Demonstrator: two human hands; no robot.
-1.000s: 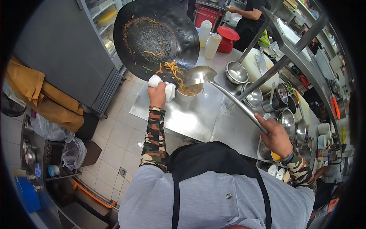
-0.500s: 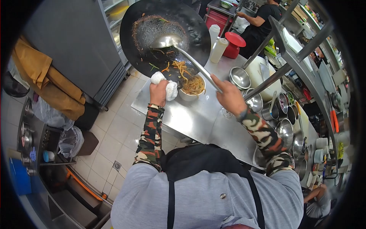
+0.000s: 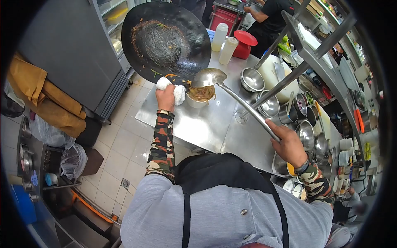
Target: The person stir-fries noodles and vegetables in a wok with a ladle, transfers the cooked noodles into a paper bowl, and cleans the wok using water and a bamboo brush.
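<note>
A large black wok (image 3: 165,37) is tilted over the steel table, with sauce residue and a few food scraps inside. My left hand (image 3: 166,98) is closed around a folded white cloth (image 3: 179,95) at the wok's near edge; the handle beneath is hidden. Below the wok's lip stands a white bowl (image 3: 197,103) filled with noodles (image 3: 202,94). In my right hand (image 3: 290,144) is the long handle of a metal ladle (image 3: 209,77). Its round head hovers over the bowl's far side, partly covering the noodles.
Two squeeze bottles (image 3: 228,51) and a red scale (image 3: 243,44) stand behind the bowl on the steel table (image 3: 198,130). Metal bowls (image 3: 252,79) and pots line the right, beneath a steel shelf frame (image 3: 285,84). Another person (image 3: 269,18) in black works at the back.
My right hand has drawn the ladle back toward me and to the right, from inside the wok to above the bowl. Noodles on the wok's lip are now mostly in the bowl.
</note>
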